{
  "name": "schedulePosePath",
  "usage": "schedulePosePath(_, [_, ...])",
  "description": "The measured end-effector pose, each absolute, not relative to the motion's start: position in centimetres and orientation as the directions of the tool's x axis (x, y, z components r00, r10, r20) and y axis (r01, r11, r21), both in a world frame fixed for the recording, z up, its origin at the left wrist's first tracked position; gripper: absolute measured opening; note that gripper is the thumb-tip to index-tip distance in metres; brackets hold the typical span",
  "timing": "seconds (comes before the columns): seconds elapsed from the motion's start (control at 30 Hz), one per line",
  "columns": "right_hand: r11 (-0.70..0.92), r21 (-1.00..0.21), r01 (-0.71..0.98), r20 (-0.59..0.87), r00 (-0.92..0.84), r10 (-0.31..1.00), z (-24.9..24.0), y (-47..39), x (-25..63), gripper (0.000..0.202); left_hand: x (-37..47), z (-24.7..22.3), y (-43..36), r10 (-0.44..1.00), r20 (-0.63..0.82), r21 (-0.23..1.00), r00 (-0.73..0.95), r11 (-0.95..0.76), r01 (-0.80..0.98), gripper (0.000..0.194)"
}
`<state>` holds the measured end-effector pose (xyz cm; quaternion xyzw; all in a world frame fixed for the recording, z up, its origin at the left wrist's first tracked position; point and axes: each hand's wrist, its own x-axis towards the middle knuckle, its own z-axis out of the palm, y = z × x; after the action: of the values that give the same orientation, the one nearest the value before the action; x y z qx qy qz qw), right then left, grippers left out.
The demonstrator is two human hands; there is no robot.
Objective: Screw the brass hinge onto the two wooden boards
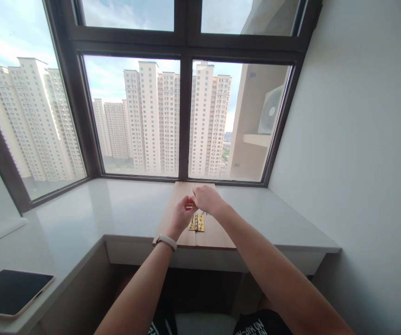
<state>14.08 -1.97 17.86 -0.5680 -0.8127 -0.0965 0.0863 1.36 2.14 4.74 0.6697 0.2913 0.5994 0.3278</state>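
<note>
My left hand (pixel 182 212), with a pale band on its wrist, is closed with the fingertips pinched together. My right hand (pixel 207 197) meets it from above, its fingers curled inward. Between the two sets of fingertips shows a sliver of a small gold-coloured piece (pixel 194 204), mostly hidden by the fingers. Just below the hands a gold-coloured hinge (pixel 197 223) lies opened flat across the seam of two light wooden boards (pixel 183 238). Tiny metallic bits (pixel 204 213) show beside the hinge under my right hand, too small to name.
The boards rest on a white windowsill counter (pixel 130 211), reaching from its front edge to the window frame (pixel 184 116). A dark-screened tablet (pixel 14 292) lies at the lower left. A white wall (pixel 354 139) bounds the right side.
</note>
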Motion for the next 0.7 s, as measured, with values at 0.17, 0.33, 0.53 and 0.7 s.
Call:
schedulePosePath(0.17, [0.433,0.073,0.898,0.212,-0.438,0.874,17.9,-1.8,14.5,0.008,0.8,4.6,2.3,0.777,0.597,0.795,0.2,-0.606,-0.02,0.024])
schedulePosePath(0.33, [0.48,0.061,0.875,0.18,-0.483,0.857,18.2,-1.9,14.6,0.01,0.4,4.6,2.5,0.763,0.597,0.796,0.246,-0.603,-0.06,0.026])
schedulePosePath(0.53, [0.344,0.015,0.939,0.234,-0.338,0.912,18.4,-2.3,13.8,0.031,0.1,4.7,2.2,0.783,0.599,0.793,0.167,-0.61,0.016,0.022])
schedulePosePath(0.7, [0.323,0.036,0.946,0.232,-0.322,0.918,18.5,-2.7,13.1,0.028,0.1,5.0,2.0,0.793,0.6,0.791,0.105,-0.608,0.069,0.028])
